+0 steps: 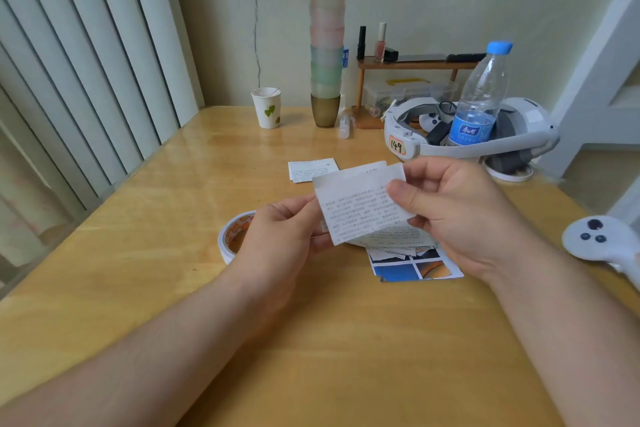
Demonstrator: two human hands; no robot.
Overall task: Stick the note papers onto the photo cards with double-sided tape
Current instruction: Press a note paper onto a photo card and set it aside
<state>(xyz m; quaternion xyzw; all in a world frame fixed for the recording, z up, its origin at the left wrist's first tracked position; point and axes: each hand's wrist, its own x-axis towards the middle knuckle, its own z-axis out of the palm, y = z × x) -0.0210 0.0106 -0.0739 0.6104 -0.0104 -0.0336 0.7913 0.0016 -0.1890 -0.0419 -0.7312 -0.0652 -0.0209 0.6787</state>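
Two hands (363,215) round thin printed note paper (363,208)

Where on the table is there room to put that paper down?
The table is bare on its left, between the tape roll and the paper cup, and along the near edge under both arms. It is crowded at the back right around the water bottle and headset.

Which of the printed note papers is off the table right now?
The note paper pinched between the left hand and right hand. The far note and the pile lie on the table.
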